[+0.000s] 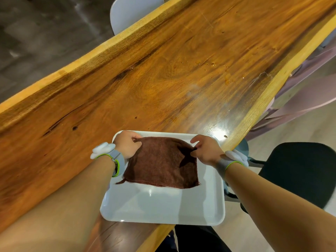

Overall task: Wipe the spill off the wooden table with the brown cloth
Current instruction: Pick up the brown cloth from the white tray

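1. Two hands hold the brown cloth (161, 161) above a white tray (163, 206), one hand at each far corner.
2. Left hand (127, 144): the grip is closed on the far left corner of the cloth, with the fingers curled around the fabric. The hand sits over the far left corner of the tray.
3. Right hand (207, 150): the grip is a pinch on the far right corner of the cloth, thumb and fingers pressed together on a bunched fold. The hand sits over the far right edge of the tray.
4. Cloth: it is spread out between the two hands. The near hem hangs loose over the tray floor, and a loose tag trails off at the near left corner. Whether the near hem touches the tray cannot be told.
5. Tray: it rests on the near end of the wooden bench (127, 84), near the right edge. Its near part is bare.
6. Spill (214, 66): scattered clear droplets and a small wet patch lie on the bench top, well apart from the tray, further along and toward the right edge.
7. Each wrist carries a grey band with a green edge and a white unit attached.
8. One white chair (132, 11) stands at the far left side of the bench. One black chair (300, 171) stands to the right of the near end.
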The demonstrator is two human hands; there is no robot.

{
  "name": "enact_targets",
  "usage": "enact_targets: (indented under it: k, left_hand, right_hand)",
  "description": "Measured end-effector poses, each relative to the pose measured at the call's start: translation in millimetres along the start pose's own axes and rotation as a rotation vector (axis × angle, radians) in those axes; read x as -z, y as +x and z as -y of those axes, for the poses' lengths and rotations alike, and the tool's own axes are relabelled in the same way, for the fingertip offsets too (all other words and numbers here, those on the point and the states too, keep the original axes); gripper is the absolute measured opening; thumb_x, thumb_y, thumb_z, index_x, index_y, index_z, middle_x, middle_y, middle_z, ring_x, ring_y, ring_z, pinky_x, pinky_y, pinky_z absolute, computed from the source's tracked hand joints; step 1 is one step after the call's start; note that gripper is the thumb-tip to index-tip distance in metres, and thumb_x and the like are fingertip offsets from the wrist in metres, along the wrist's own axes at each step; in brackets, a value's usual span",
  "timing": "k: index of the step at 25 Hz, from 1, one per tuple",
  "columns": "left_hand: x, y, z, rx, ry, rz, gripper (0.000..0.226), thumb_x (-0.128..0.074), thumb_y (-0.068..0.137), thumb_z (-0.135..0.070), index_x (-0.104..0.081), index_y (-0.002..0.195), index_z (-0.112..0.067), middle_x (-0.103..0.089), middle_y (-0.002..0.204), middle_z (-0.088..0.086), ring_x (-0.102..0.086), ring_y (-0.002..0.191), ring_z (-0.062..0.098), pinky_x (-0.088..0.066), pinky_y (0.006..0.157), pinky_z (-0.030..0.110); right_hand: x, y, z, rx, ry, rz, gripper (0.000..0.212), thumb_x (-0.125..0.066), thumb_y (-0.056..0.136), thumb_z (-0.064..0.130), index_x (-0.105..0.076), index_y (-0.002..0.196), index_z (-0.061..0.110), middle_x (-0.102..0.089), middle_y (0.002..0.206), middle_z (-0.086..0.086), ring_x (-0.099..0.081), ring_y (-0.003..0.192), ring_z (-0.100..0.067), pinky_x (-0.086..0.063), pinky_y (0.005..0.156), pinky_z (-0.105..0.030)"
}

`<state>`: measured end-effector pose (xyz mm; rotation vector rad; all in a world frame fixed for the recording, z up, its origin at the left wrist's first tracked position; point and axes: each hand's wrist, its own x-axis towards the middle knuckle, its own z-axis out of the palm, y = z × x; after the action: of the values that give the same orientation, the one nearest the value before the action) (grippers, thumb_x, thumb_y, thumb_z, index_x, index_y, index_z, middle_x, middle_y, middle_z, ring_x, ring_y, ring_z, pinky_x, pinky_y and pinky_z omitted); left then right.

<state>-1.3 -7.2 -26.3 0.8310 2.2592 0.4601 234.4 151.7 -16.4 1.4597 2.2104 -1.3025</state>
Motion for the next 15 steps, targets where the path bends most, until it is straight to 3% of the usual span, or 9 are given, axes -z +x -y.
enact_targets:
  k: [2,4,6,8,12,15]
  left_hand:
    - [5.3,-4.7,-4.3,-0.003,-0.060,0.023,0.012,-0.066,0.085,-0.014,-0.076,0.089,-0.021,-0.073,0.096,0.003,-0.065,0.091,0.023,-0.051,0.080,0.033]
    - [9.0,-8.0,-6.1,0.002,-0.114,0.010,0.012,-0.066,0.086,-0.013,-0.076,0.090,-0.019,-0.074,0.096,0.004,-0.065,0.092,0.024,-0.054,0.084,0.039]
    - [13.9,-11.4,-6.9,-0.011,-0.194,0.024,0.013,-0.065,0.088,-0.010,-0.076,0.091,-0.016,-0.073,0.097,0.006,-0.066,0.094,0.024,-0.054,0.086,0.042]
    - [18.9,-13.0,-7.5,-0.039,-0.241,0.047,0.014,-0.064,0.089,-0.009,-0.075,0.090,-0.018,-0.073,0.097,0.005,-0.066,0.096,0.023,-0.054,0.087,0.041]
    - [26.5,-16.0,-13.5,-0.067,-0.340,0.106,0.015,-0.065,0.088,-0.010,-0.073,0.090,-0.023,-0.072,0.098,0.002,-0.066,0.098,0.018,-0.054,0.073,0.028]
    - [34.0,-16.2,-22.0,-0.078,-0.371,0.104,0.012,-0.066,0.087,-0.010,-0.074,0.095,-0.015,-0.073,0.099,0.006,-0.066,0.099,0.020,-0.055,0.088,0.039]
  right_hand:
    - [1.4,-7.5,3.0,-0.011,0.101,0.029,0.034,-0.075,0.072,0.000,-0.066,0.100,0.018,-0.065,0.079,-0.004,-0.059,0.065,-0.019,-0.050,0.061,-0.022]
    - [4.6,-11.6,3.4,-0.008,0.082,0.041,0.020,-0.075,0.073,-0.002,-0.073,0.088,0.012,-0.065,0.075,-0.006,-0.059,0.070,-0.023,-0.053,0.072,-0.031]
    - [10.3,-20.0,4.4,-0.022,0.104,0.013,0.015,-0.076,0.073,0.000,-0.072,0.073,0.015,-0.063,0.069,-0.002,-0.060,0.071,-0.023,-0.052,0.070,-0.030]
    - [15.2,-27.5,2.5,-0.038,0.140,-0.031,0.012,-0.076,0.070,0.003,-0.072,0.071,0.015,-0.064,0.068,0.000,-0.060,0.068,-0.019,-0.047,0.062,-0.024]
    - [23.6,-40.9,-1.9,-0.046,0.220,-0.097,0.020,-0.073,0.068,-0.003,-0.066,0.064,0.015,-0.065,0.060,0.001,-0.063,0.061,-0.017,-0.054,0.061,-0.028]
    - [34.3,-48.0,-4.6,-0.051,0.388,-0.105,0.024,-0.071,0.070,-0.011,-0.066,0.069,0.012,-0.064,0.066,-0.006,-0.064,0.061,-0.020,-0.061,0.069,-0.035]
